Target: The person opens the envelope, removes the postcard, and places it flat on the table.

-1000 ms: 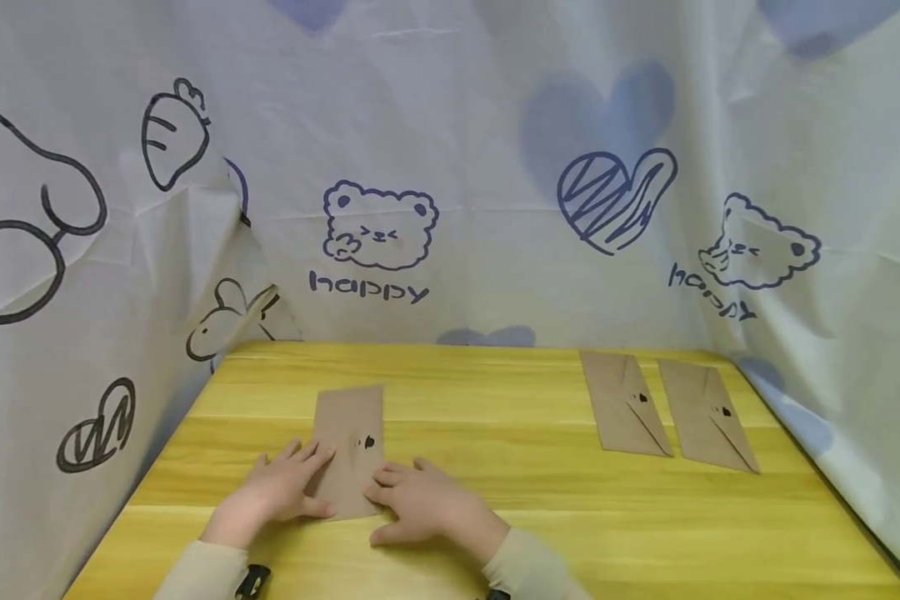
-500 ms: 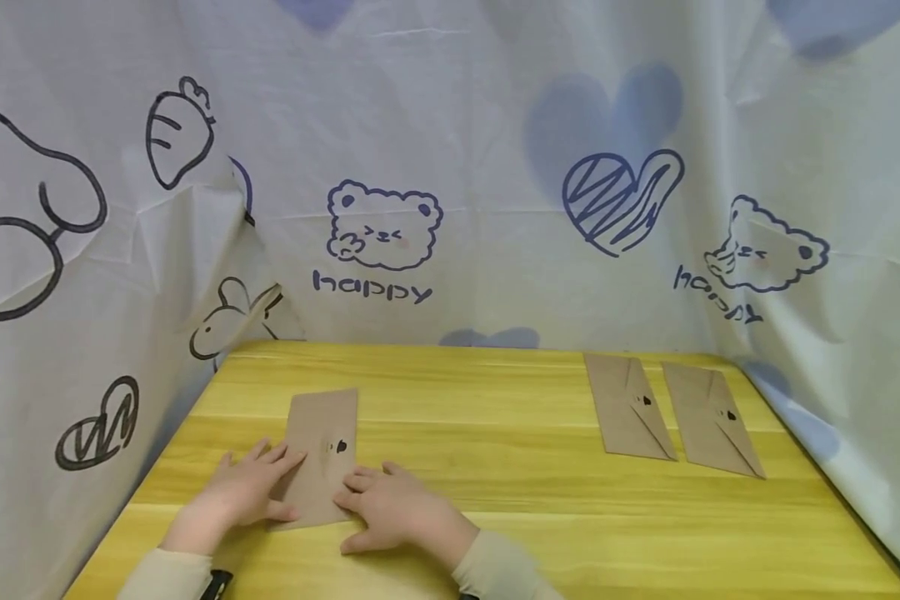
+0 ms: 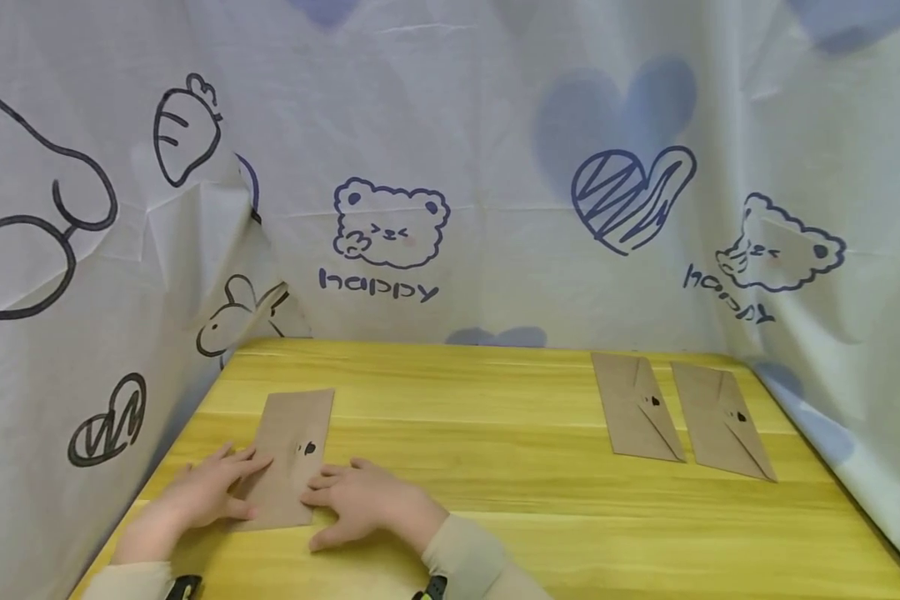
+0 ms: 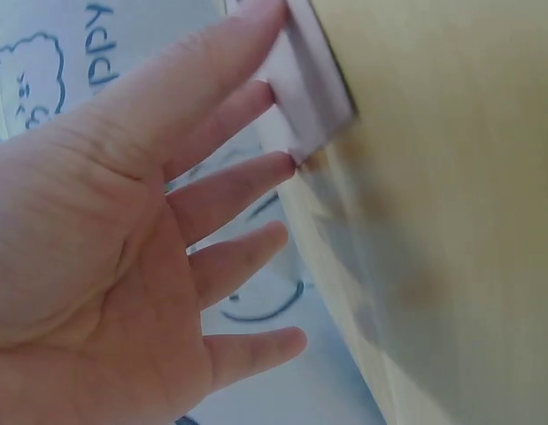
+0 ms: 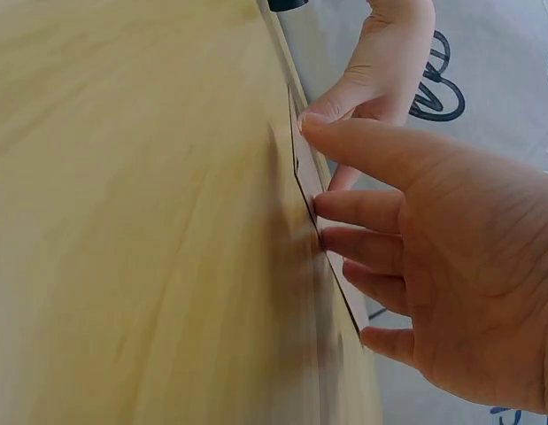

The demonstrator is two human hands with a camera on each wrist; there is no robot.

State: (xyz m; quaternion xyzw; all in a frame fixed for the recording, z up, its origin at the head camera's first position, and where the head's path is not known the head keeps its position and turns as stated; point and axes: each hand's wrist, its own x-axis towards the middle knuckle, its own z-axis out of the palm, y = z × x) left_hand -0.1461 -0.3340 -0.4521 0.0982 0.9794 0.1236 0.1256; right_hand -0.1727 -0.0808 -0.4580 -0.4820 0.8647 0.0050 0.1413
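A brown paper envelope with a small black mark lies flat on the left part of the table in the head view. My left hand touches its left edge with extended, spread fingers. From the other side, the fingertips of my right hand rest at its right edge, thumb held apart. In the left wrist view the left hand has its thumb and nearest fingertips at the envelope. The right wrist view has the right hand's fingertips along the edge of the thin envelope.
Two similar brown envelopes with diagonal flaps, a nearer one and one farther right, lie side by side on the right of the yellow wood-grain table. A white printed cloth hangs around the back and sides.
Both hands have slid leftward across the table together with the envelope between them. The two envelopes on the right keep their places on the table; the head view has shifted slightly.
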